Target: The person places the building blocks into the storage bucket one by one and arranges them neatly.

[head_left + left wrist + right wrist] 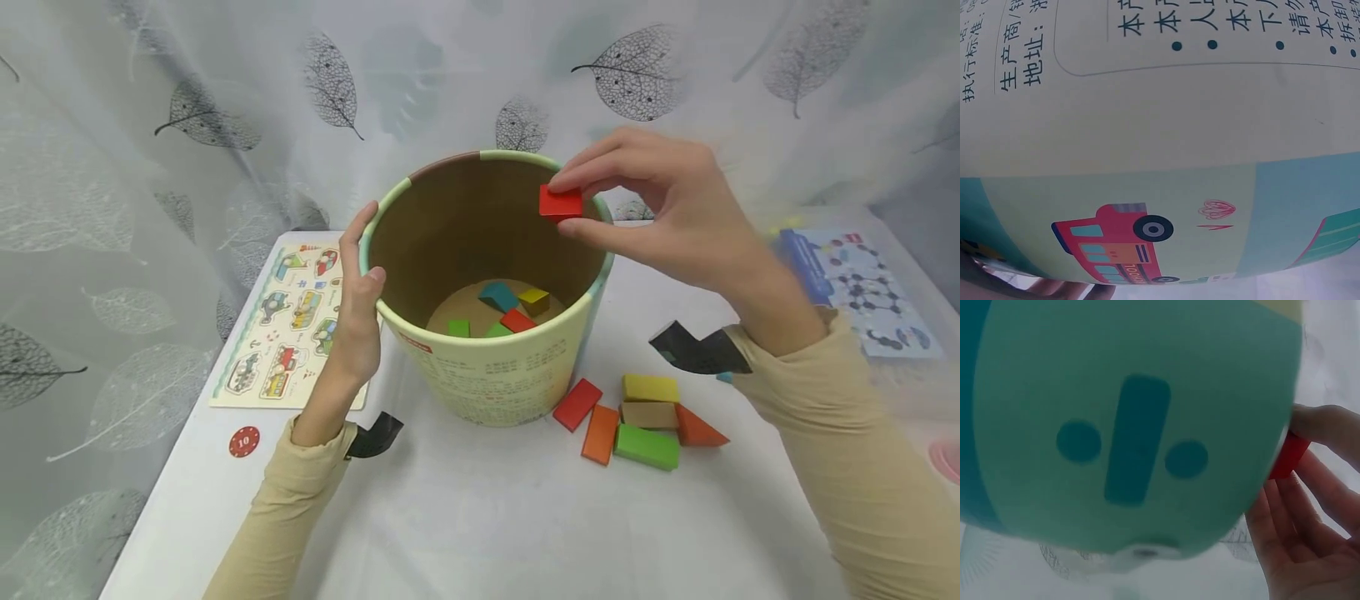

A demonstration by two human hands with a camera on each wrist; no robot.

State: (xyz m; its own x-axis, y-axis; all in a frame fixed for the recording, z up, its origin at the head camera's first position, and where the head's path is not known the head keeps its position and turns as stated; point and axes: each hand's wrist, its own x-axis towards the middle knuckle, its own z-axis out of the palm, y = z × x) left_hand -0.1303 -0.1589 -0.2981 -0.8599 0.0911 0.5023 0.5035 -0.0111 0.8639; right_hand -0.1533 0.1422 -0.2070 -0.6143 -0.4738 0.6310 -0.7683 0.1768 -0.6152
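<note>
Right hand (pixel 675 208) pinching square red wooden block (pixel 560 202), left hand (pixel 357 308) gripping round cardboard bucket (pixel 487 375) rim

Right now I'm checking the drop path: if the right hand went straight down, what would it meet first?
Probably the blocks on the tub's floor. The right hand pinches a red block just inside the rim, though depth is unclear.
</note>
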